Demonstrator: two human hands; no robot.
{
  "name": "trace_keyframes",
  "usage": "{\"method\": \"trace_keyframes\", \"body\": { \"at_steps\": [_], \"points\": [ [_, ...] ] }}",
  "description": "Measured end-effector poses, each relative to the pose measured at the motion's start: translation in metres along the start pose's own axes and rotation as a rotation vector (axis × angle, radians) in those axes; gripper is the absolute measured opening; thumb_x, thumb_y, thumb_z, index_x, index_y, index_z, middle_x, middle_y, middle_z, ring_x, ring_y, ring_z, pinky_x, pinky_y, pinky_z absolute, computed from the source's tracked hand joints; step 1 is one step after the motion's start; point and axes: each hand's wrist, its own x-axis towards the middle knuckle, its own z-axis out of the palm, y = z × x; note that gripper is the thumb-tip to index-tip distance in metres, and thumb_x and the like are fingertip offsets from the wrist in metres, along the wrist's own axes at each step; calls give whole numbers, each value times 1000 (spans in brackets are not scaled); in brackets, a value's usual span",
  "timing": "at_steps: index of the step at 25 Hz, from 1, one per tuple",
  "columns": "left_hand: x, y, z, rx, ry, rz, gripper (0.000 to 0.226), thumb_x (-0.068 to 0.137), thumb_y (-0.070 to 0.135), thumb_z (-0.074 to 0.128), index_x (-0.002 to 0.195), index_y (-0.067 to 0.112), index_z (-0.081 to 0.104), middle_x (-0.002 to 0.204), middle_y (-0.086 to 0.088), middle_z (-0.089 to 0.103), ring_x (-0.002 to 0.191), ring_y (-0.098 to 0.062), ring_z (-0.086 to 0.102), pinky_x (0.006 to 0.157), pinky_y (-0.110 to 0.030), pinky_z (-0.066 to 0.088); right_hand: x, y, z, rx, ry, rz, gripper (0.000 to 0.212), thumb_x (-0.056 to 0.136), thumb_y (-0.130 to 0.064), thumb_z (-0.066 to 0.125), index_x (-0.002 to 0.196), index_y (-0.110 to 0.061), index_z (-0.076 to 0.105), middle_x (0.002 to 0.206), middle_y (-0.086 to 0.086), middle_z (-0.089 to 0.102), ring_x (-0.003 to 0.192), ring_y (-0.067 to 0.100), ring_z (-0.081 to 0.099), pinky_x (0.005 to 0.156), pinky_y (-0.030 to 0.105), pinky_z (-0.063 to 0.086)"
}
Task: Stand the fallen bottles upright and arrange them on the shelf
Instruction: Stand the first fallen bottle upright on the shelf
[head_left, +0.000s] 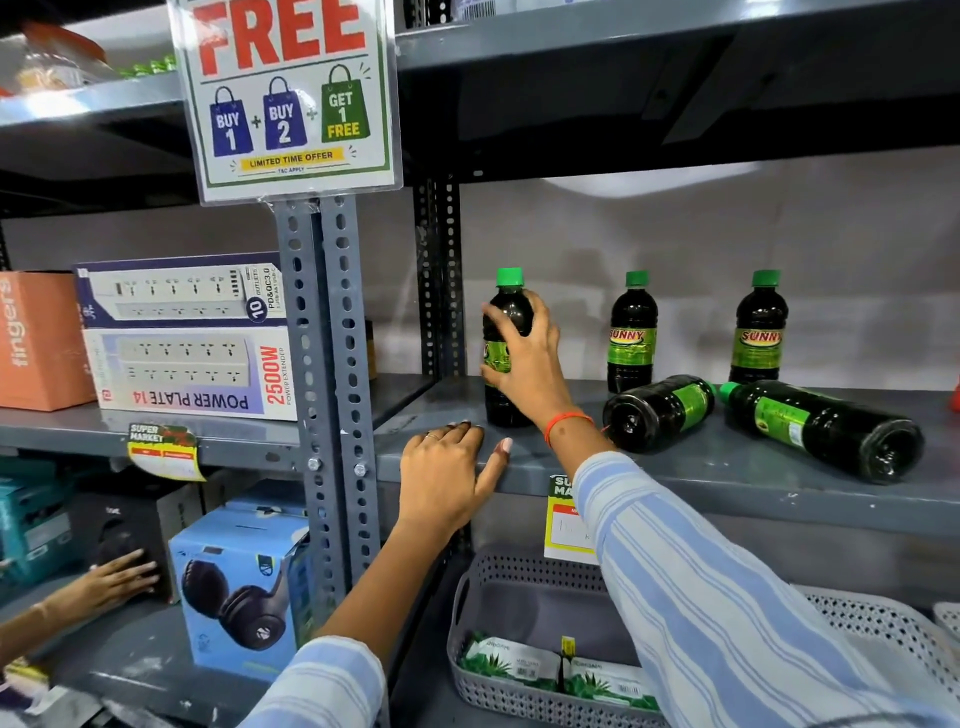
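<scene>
Several dark bottles with green caps and green labels are on the grey metal shelf (727, 467). My right hand (524, 358) grips an upright bottle (506, 312) at the shelf's left end, fingers wrapped around its middle. Two more bottles stand upright behind, one in the middle (632, 332) and one to the right (758, 327). Two bottles lie on their sides in front of them, one with its base toward me (657, 413), the other longer across the right (826, 428). My left hand (447, 478) rests flat on the shelf's front edge, fingers spread, holding nothing.
A slotted grey upright (327, 364) divides the bays, with a promotion sign (291, 93) above. Power-strip boxes (187, 338) sit on the left shelf. Below are a headphone box (239, 587), a grey perforated basket (519, 613), and another person's hand (119, 577) at lower left.
</scene>
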Motion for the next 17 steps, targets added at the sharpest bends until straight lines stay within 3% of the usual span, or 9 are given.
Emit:
{"method": "trace_keyframes", "body": {
  "at_steps": [3, 6, 9, 12, 17],
  "points": [
    [-1, 0, -1, 6, 12, 5, 58, 91, 54, 26, 85, 13, 67, 84, -5, 73, 79, -26, 66, 65, -36, 45, -10, 2, 2, 52, 32, 163, 112, 64, -43, 81, 151, -28, 11, 151, 22, 22, 135, 41, 28, 109, 50, 34],
    [0, 1, -1, 2, 13, 4, 59, 90, 53, 27, 86, 12, 68, 86, -6, 73, 80, -27, 66, 66, -37, 47, -11, 12, 4, 98, -50, 380, 123, 57, -54, 82, 150, -17, 10, 137, 22, 36, 127, 39, 36, 105, 47, 36],
    [-1, 2, -2, 5, 16, 2, 59, 90, 53, 27, 87, 11, 68, 87, -7, 73, 81, -27, 67, 66, -37, 47, -14, 18, 8, 224, -149, 498, 118, 55, -48, 86, 145, -13, 18, 134, 22, 40, 129, 40, 38, 106, 47, 37],
    [0, 2, -3, 6, 5, -2, 58, 90, 52, 28, 87, 12, 69, 86, -6, 73, 80, -27, 66, 66, -37, 46, -14, 17, 12, 193, -139, 496, 109, 53, -48, 86, 138, -9, 28, 130, 20, 44, 124, 39, 44, 101, 45, 42],
    [-2, 2, -2, 9, 6, -15, 58, 90, 52, 28, 87, 11, 68, 85, -6, 73, 79, -28, 66, 66, -37, 46, -11, 20, 13, 308, -207, 447, 95, 63, -31, 82, 139, -14, 28, 127, 16, 58, 116, 36, 56, 97, 42, 48]
  ]
}}
